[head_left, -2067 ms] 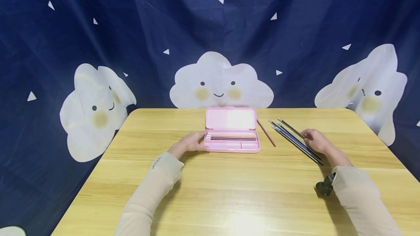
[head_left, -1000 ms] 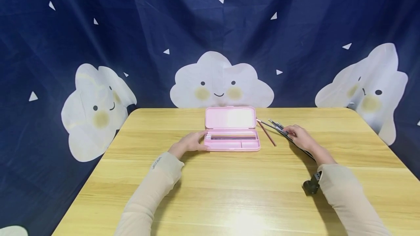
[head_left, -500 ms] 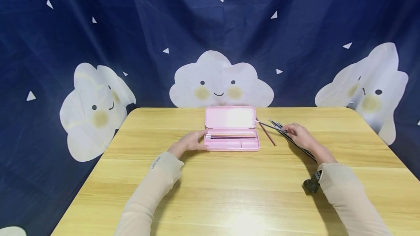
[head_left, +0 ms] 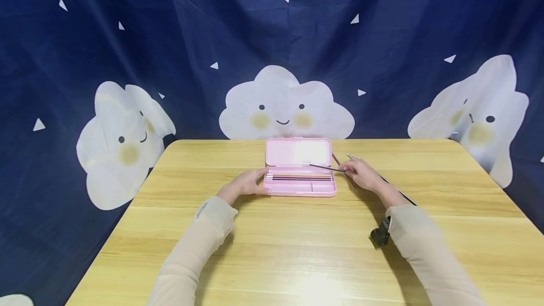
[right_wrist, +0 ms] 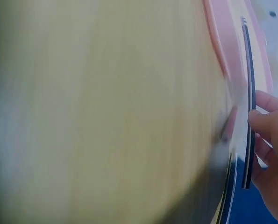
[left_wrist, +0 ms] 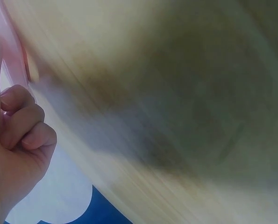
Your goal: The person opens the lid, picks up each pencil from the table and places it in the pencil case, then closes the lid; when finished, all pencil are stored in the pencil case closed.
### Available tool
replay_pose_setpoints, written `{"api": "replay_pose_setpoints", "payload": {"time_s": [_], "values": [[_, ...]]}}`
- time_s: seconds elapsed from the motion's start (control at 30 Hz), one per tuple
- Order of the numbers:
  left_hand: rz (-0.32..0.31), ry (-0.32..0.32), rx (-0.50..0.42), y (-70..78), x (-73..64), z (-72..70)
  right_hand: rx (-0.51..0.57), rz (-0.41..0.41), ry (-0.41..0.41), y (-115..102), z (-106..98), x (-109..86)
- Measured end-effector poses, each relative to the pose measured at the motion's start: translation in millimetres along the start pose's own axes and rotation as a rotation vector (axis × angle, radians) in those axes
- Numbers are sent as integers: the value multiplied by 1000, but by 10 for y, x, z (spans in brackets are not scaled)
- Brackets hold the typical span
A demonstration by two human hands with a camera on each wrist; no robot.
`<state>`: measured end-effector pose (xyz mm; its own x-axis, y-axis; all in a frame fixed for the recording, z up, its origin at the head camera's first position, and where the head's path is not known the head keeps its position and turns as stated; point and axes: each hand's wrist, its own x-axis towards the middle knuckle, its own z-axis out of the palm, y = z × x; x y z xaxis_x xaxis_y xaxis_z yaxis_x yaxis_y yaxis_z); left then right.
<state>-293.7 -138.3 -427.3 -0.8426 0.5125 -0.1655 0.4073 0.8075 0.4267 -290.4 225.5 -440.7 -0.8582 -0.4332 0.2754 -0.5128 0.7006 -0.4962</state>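
A pink pencil case (head_left: 289,187) lies open on the wooden table, lid tipped back. Several pencils (head_left: 300,178) rest in its long rear compartment; the front compartments hold nothing. My left hand (head_left: 245,185) grips the case's left end, thumb at the front corner and fingers at the back. In the left wrist view, some of its fingers (left_wrist: 24,116) are curled. Between thumb and fingers, my right hand (head_left: 362,174) pinches a dark striped pencil (right_wrist: 249,65) near its lower end. The pencil's white-tipped end reaches over the case's right half, in front of the lid.
A reddish pencil (head_left: 336,158) lies on the table just right of the case, partly behind the right hand. Other dark pencils (head_left: 409,198) lie slantwise beneath the right forearm. Behind the table (head_left: 297,249) hangs a dark blue curtain (head_left: 323,37) with cloud faces.
My right hand has picked up a dark pencil from the bunch at right and carried it left, over the case. The left hand has stayed at the case's left end.
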Motion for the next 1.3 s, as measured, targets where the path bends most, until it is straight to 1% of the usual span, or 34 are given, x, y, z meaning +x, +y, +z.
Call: {"api": "replay_pose_setpoints", "payload": {"time_s": [0.1,0.2,0.3,0.43,0.53,0.7,0.8,0.93,1.0,1.1,1.13,1.17,1.27,1.3], "values": [[13,6,-2,2,-1,-1,-27,-46,-19,-78,66,86],[18,9,-6,5,-6,-2,-39,-74,-37,-148,125,161],[4,7,-1,5,-5,-2,-59,-91,-48,-216,172,230],[-15,2,4,4,-1,-4,-102,-138,-72,-286,237,324],[-17,-2,4,4,-1,-5,-109,-161,-91,-344,285,386],[-6,-2,-3,12,-10,-5,-118,-189,-91,-437,356,458],[-10,-6,2,17,-10,-2,-151,-204,-89,-468,398,490],[-18,-14,2,14,-2,7,-161,-206,-93,-509,429,525],[-11,-13,2,7,1,9,-164,-204,-102,-528,444,546],[6,-8,16,-5,10,10,-160,-213,-119,-545,465,572],[12,-6,21,-6,9,8,-147,-242,-108,-482,502,591],[17,-5,23,-5,12,6,-138,-248,-113,-480,503,597],[7,-6,18,-5,15,3,-126,-265,-108,-493,509,607],[2,-6,13,-5,14,3,-129,-259,-111,-502,510,610]]}}
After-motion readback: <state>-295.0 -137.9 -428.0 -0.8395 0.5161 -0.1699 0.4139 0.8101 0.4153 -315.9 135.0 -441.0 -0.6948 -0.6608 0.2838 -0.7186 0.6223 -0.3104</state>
